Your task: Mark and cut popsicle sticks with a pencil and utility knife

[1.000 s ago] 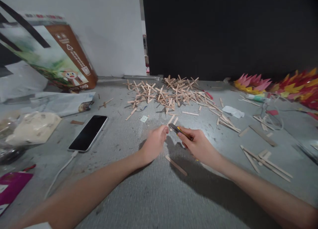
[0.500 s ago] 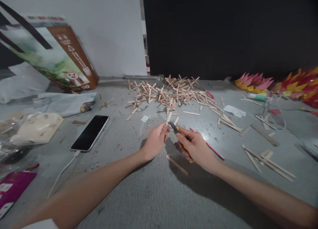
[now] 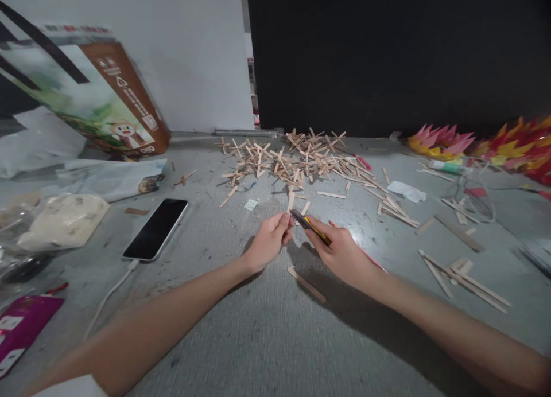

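Note:
My left hand (image 3: pixel 269 241) pinches a pale wooden stick (image 3: pixel 291 201) whose upper end points away from me. In my right hand (image 3: pixel 344 253) is a yellow and black utility knife (image 3: pixel 316 230), its tip against or very near the stick beside my left fingertips. One loose stick (image 3: pixel 307 284) lies on the grey table (image 3: pixel 241 339) below my hands. Beyond them spreads a heap of crossed wooden sticks (image 3: pixel 279 162). A red pencil-like rod (image 3: pixel 372 260) is partly hidden behind my right hand.
A phone (image 3: pixel 155 230) with a white cable lies left, near a printed bag (image 3: pixel 124 98) and plastic packets (image 3: pixel 64 222). More sticks (image 3: pixel 469 285) lie right. Pink and yellow paper shapes (image 3: pixel 443 141) stand at the back right, beside a tangled cable (image 3: pixel 484 199).
My right hand has turned the knife slightly, so it lies flatter, and covers more of the red rod. The held stick's upper end has shifted a little to the left.

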A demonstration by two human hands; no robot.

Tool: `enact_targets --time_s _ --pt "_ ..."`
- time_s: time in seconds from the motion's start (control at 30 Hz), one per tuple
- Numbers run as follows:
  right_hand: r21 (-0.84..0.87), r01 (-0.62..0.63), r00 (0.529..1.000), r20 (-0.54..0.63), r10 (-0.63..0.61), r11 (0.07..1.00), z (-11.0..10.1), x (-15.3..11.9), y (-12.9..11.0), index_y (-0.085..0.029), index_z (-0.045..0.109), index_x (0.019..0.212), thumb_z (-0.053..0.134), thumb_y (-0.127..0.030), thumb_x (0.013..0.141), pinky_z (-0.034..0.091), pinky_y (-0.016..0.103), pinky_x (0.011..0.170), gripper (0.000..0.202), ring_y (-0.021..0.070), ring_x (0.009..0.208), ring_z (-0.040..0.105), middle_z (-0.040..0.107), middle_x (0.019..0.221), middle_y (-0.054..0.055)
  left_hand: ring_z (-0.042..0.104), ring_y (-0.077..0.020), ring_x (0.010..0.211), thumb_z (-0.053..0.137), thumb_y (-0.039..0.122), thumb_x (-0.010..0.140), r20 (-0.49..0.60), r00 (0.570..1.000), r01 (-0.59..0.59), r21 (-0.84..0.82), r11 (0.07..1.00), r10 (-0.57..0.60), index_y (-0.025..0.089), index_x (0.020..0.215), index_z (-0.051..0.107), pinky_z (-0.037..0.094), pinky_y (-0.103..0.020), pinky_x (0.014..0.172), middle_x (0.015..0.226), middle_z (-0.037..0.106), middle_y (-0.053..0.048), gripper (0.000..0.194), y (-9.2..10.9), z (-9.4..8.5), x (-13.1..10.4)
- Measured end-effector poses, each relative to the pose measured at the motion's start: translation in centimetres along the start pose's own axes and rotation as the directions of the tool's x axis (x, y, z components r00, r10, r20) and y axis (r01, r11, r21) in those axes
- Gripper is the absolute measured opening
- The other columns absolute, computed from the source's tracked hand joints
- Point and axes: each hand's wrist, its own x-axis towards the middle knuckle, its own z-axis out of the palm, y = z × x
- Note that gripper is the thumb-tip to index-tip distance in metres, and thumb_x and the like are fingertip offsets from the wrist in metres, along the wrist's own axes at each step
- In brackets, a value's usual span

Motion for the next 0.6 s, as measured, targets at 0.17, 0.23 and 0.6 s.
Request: enact_targets --time_s 0.17,0.23,0.6 --pt "-0.269 0.183 0.981 -0.008 -0.192 0.946 0.5 0.0 2.7 -0.024 0.054 0.146 0.043 -0.027 0.108 0.05 0.045 0.1 0.041 0.0234 0.086 0.073 0.077 0.102 0.009 0.035 -0.01 0.049 0.041 0.059 0.103 0.002 1.0 -0.002 -0.011 1.0 0.002 0.02 0.088 0.05 0.027 -0.022 0.051 0.055 0.043 0.008 0.043 -0.2 0.0 0.2" --pt "-0.37 0.238 0.967 0.004 -0.255 0.898 0.4 0.1 3.4 -0.023 0.051 0.15 0.044 -0.026 0.107 0.055 0.037 0.081 0.044 0.0233 0.076 0.07 0.074 0.097 0.01 0.035 -0.0101 0.049 0.04 0.059 0.104 0.005 1.0 -0.018 0.003 1.0 0.018 0.02 0.088 0.05 0.028 -0.022 0.051 0.055 0.042 0.008 0.043 -0.1 0.1 0.2" --pt "-0.155 0.34 0.869 -0.326 -0.372 0.928 0.1 0.6 3.3 -0.027 0.07 0.121 0.06 -0.009 0.089 0.048 0.032 0.068 0.038 0.0204 0.078 0.061 0.061 0.091 0.004 0.051 -0.0143 0.066 0.038 0.041 0.106 0.127 0.988 -0.119 0.264 0.957 0.088 0.02 0.096 0.055 0.041 -0.027 0.066 0.072 0.055 0.002 0.029 0.5 1.0 -1.1"
